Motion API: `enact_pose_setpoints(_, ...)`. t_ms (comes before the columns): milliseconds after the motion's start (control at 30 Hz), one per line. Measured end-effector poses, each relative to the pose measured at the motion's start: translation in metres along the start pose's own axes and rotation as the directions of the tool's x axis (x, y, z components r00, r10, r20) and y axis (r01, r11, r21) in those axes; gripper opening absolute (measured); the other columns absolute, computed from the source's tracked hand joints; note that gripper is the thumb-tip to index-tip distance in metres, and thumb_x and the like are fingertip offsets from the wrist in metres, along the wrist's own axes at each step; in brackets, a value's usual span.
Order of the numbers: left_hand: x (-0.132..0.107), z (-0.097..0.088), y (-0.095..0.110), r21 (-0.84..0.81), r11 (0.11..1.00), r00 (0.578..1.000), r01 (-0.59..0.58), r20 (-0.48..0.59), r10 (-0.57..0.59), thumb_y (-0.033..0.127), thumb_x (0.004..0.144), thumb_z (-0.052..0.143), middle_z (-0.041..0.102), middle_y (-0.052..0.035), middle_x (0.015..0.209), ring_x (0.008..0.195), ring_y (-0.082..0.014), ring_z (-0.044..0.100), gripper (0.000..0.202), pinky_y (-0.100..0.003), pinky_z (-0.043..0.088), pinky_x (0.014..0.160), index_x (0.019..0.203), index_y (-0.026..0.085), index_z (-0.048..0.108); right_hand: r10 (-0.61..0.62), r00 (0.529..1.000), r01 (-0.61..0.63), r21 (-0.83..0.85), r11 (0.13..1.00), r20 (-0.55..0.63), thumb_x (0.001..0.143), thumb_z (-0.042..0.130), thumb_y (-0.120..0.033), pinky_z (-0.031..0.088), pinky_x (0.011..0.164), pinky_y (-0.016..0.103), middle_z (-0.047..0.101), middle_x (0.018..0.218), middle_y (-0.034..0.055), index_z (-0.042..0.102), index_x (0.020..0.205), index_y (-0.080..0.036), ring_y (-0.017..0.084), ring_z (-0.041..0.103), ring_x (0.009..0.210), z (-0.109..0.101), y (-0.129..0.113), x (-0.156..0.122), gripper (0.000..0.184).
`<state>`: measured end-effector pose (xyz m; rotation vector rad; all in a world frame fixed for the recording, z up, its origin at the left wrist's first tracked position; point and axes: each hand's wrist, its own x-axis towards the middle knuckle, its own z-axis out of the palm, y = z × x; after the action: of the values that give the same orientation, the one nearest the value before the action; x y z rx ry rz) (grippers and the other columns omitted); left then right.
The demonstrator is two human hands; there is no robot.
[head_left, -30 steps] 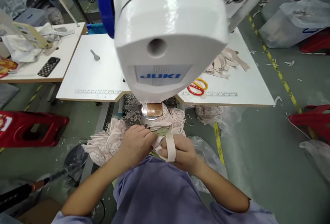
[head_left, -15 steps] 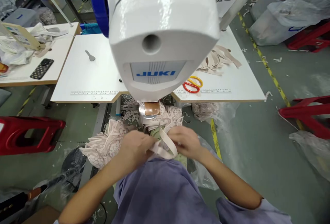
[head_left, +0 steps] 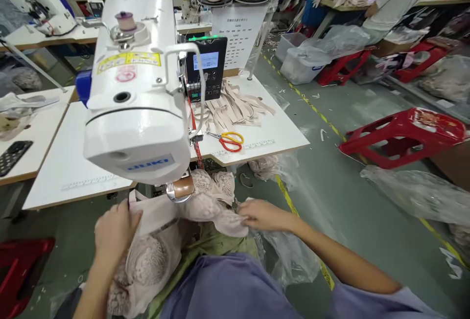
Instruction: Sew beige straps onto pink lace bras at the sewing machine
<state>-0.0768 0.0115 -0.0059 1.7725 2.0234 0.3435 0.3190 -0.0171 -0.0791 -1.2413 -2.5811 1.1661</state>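
Observation:
My left hand (head_left: 115, 231) grips the left side of a pale pink lace garment (head_left: 191, 211) in front of the white sewing machine (head_left: 139, 94). My right hand (head_left: 262, 215) pinches the garment's right edge. The cloth is stretched between both hands just below the machine's needle end (head_left: 178, 189). More of the lace hangs down below my left hand over my lap.
Red and yellow scissors (head_left: 229, 140) and a heap of beige straps (head_left: 231, 106) lie on the white table (head_left: 275, 133) right of the machine. A control panel (head_left: 205, 69) stands behind. A red stool (head_left: 400, 135) lies right; clear plastic bags (head_left: 418, 194) are on the floor.
My head has lifted and turned, so the machine now shows from the side. My hands have moved apart from a beige strap and now spread the lace garment.

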Motion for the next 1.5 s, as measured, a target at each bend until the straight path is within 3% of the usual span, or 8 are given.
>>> enact_pose_setpoints(133, -0.017, 0.062, 0.059, -0.222, 0.904, 0.902, -0.365, 0.157, 0.403, 0.043, 0.077, 0.069, 0.068, -0.0169, 0.116, 0.111, -0.0332, 0.06, 0.05, -0.045, 0.047, 0.095, 0.119, 0.017, 0.065, -0.21, 0.978, 0.205, 0.164, 0.965, 0.01, 0.092, 0.06, -0.03, 0.039, 0.068, 0.023, 0.063, 0.082, 0.0006, 0.065, 0.08, -0.018, 0.014, 0.057, 0.077, -0.009, -0.049, 0.026, 0.018)
enact_pose_setpoints(300, -0.041, 0.103, 0.087, -0.544, 0.839, 0.68, -0.021, 0.608, 0.411, 0.053, 0.085, 0.059, 0.065, -0.0041, 0.078, 0.075, -0.0209, 0.06, 0.038, -0.03, 0.047, 0.07, 0.082, 0.017, 0.066, 0.094, 0.971, -0.055, 0.174, 0.983, -0.221, 0.091, 0.063, -0.035, 0.044, 0.077, 0.021, 0.071, 0.094, -0.001, 0.073, 0.098, -0.024, 0.013, 0.063, 0.086, -0.062, -0.029, 0.081, 0.017)
enact_pose_setpoints(400, -0.043, 0.098, 0.08, -0.611, 0.782, 0.629, 0.122, 0.657, 0.415, 0.066, 0.076, 0.065, 0.059, -0.0006, 0.073, 0.07, -0.017, 0.055, 0.049, -0.027, 0.044, 0.068, 0.079, 0.017, 0.064, 0.351, 0.767, -0.306, 0.174, 0.936, -0.538, 0.098, 0.05, -0.035, 0.041, 0.092, 0.032, 0.065, 0.118, 0.0138, 0.068, 0.111, -0.015, 0.023, 0.058, 0.108, -0.117, 0.014, 0.123, 0.03)
enact_pose_setpoints(600, -0.052, 0.09, 0.07, -0.712, 0.627, 0.784, 0.315, 0.568, 0.251, 0.083, 0.068, 0.061, 0.057, -0.0011, 0.068, 0.072, -0.0194, 0.054, 0.065, -0.031, 0.045, 0.073, 0.071, 0.018, 0.063, 0.397, 0.539, -0.325, 0.251, 0.912, -0.743, 0.086, 0.061, -0.024, 0.041, 0.08, 0.03, 0.064, 0.094, 0.0121, 0.063, 0.079, -0.014, 0.023, 0.058, 0.093, -0.186, 0.043, 0.169, 0.012)
enact_pose_setpoints(800, -0.048, 0.069, 0.071, -0.791, 0.551, 0.921, 0.265, 0.377, 0.098, 0.079, 0.069, 0.065, 0.054, 0.0005, 0.064, 0.069, -0.0187, 0.053, 0.059, -0.03, 0.047, 0.071, 0.065, 0.02, 0.058, 0.366, 0.364, -0.105, 0.352, 0.93, -0.856, 0.103, 0.023, -0.045, 0.044, 0.063, 0.028, 0.056, 0.074, -0.0013, 0.045, 0.111, -0.019, 0.016, 0.053, 0.064, -0.173, 0.014, 0.135, 0.034)
enact_pose_setpoints(900, -0.052, 0.055, 0.079, -0.773, 0.619, 0.957, 0.136, 0.263, 0.119, 0.071, 0.078, 0.063, 0.061, -0.0024, 0.07, 0.077, -0.0229, 0.059, 0.05, -0.032, 0.05, 0.073, 0.073, 0.021, 0.064, 0.38, 0.444, 0.032, 0.439, 0.898, -0.811, 0.102, 0.024, -0.055, 0.039, 0.046, 0.025, 0.054, 0.064, -0.0064, 0.039, 0.115, -0.023, 0.013, 0.048, 0.045, -0.128, -0.018, 0.107, 0.037)
enact_pose_setpoints(1067, -0.062, 0.053, 0.093, -0.655, 0.71, 0.954, -0.259, -0.056, 0.296, 0.052, 0.087, 0.06, 0.07, -0.01, 0.103, 0.084, -0.0246, 0.064, 0.031, -0.033, 0.053, 0.076, 0.095, 0.023, 0.071, 0.212, 0.814, 0.376, 0.769, 0.518, -0.541, 0.09, 0.064, -0.048, 0.045, 0.05, 0.024, 0.06, 0.077, -0.0042, 0.041, 0.122, -0.027, 0.011, 0.057, 0.054, -0.025, -0.079, 0.08, 0.045)
enact_pose_setpoints(1500, -0.05, 0.056, 0.085, -0.659, 0.743, 0.798, 0.119, 0.509, 0.324, 0.05, 0.089, 0.056, 0.04, 0.0045, 0.061, 0.056, -0.0092, 0.033, 0.04, -0.023, 0.025, 0.051, 0.066, 0.017, 0.051, 0.527, 0.736, 0.386, 0.903, 0.188, -0.424, 0.079, 0.078, -0.039, 0.04, 0.047, 0.02, 0.055, 0.072, -0.008, 0.049, 0.122, -0.028, 0.007, 0.048, 0.051, 0.002, -0.073, 0.075, 0.054)
